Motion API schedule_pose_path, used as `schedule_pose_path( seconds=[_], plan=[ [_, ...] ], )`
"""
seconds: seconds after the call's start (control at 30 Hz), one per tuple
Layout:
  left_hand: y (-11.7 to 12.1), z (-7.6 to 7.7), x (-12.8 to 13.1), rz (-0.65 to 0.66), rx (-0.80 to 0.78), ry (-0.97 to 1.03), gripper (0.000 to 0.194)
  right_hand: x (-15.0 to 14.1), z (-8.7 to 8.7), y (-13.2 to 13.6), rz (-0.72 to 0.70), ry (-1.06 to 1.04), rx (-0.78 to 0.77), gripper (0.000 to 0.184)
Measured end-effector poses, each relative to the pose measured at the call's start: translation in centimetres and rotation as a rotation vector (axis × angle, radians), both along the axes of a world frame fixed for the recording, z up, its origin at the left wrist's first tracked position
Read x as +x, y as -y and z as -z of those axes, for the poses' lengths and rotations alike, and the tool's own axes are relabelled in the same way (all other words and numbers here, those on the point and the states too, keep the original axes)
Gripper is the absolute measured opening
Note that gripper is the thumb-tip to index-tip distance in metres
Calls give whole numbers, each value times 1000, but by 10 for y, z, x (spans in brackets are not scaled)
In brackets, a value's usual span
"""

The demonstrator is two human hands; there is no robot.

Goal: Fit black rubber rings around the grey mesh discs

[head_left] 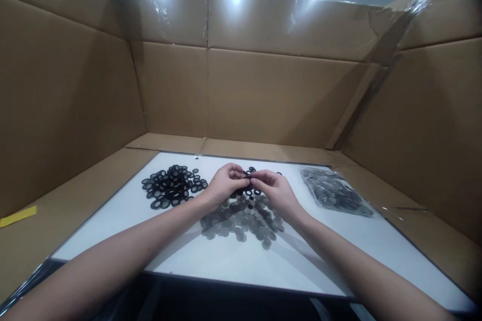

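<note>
My left hand (226,183) and my right hand (273,188) meet over the middle of the white board, fingertips pinched together. Between them is a small black ring (247,175), partly covered by the fingers. Just beneath and behind the hands lie several more black rings (257,192). Nearer to me spreads a loose pile of grey translucent discs (241,220). Left of my left hand is a heap of black rings with grey centres (171,185). Whether a grey disc sits in the held ring is too small to tell.
A clear plastic bag (335,193) full of grey discs lies at the right of the white board (211,261). Tall cardboard walls (278,95) enclose the back and sides. A yellow strip (18,216) is on the cardboard at far left.
</note>
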State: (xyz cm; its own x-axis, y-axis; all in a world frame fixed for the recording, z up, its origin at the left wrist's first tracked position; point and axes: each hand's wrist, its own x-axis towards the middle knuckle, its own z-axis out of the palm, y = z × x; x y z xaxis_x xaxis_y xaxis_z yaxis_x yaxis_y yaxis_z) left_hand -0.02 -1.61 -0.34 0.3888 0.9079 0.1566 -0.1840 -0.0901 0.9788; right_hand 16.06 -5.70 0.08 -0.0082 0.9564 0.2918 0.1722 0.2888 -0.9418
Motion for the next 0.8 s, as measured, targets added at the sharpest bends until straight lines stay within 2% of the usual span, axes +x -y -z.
schedule_pose_path(
  seconds=[0.17, 0.37, 0.53, 0.67, 0.8],
  plan=[
    [7, -10, 0, 104, -191, 138, 32, -2, -7, 6, -27, 63, 90, 24],
    [8, -8, 0, 129, -236, 198, 30, -1, -11, 9, -29, 162, 119, 23],
    [9, -4, 4, 62, -217, 241, 32, 0, -8, 6, -41, 57, 51, 27],
    [7, -4, 1, 93, -236, 202, 37, 0, -5, 3, -28, -74, -47, 32],
    [2, 1, 0, 116, -225, 172, 38, 0, -2, 1, -46, -115, -92, 29]
  ],
)
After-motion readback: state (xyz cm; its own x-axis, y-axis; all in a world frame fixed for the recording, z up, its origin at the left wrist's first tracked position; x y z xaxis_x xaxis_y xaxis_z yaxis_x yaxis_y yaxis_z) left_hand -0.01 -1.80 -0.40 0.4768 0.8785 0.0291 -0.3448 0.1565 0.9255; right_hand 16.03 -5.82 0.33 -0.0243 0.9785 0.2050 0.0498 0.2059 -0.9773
